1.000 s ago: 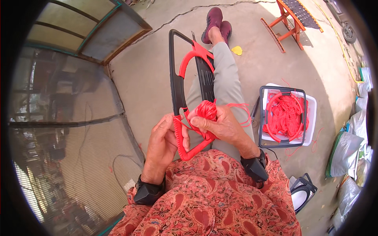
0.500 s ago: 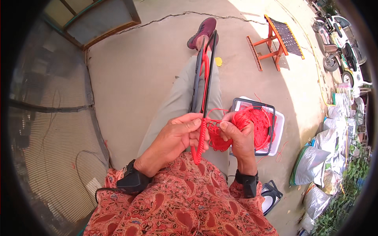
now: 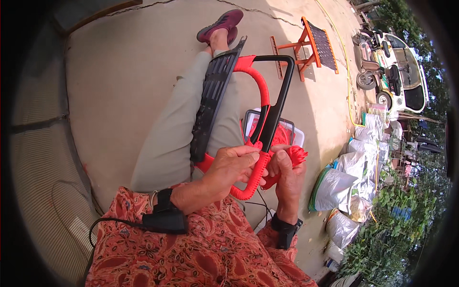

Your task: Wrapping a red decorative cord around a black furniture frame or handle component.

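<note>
Across my lap lies a black frame (image 3: 277, 107) with a slatted black panel (image 3: 215, 95). Red cord is wound tightly round part of its tubing, forming a ribbed red wrapping (image 3: 258, 171) at the near corner. My left hand (image 3: 229, 167) is closed on this wrapped bar, thumb and forefinger pinching at the upper end of the winding. Just right of the bar, my right hand (image 3: 288, 179) grips a bundle of red cord (image 3: 297, 155). Behind the hands, a white basket (image 3: 299, 137) with dark rims holds more red cord, partly hidden by the frame.
An orange folding stool (image 3: 306, 45) with a dark woven seat stands ahead on the right. Several silvery sacks (image 3: 330, 189) line the right side, beside green plants (image 3: 397, 229). Parked vehicles (image 3: 397, 71) are farther off. A mesh screen (image 3: 43, 167) stands at the left.
The frame has turned from nearly edge-on to show its slatted panel and side loop. My view has shifted to the right. Both hands keep their hold.
</note>
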Motion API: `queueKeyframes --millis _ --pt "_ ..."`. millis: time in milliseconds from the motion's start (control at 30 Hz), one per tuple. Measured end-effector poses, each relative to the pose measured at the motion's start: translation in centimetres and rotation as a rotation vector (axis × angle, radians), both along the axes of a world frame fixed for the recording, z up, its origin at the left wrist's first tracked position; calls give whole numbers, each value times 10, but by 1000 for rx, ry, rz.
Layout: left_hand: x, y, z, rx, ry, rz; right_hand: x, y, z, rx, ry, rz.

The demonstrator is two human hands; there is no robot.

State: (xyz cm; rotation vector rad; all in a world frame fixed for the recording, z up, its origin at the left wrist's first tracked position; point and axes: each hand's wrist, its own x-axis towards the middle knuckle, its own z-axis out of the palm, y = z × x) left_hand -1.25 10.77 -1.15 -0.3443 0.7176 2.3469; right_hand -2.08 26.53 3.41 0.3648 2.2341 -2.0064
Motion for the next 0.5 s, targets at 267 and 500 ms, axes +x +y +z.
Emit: queueKeyframes --millis 267,500 --pt "-11 -23 -14 -340 336 -128 -2 -33 20 411 -38 5" --pt "-62 -22 -30 -336 372 45 2 -23 10 479 -11 0"
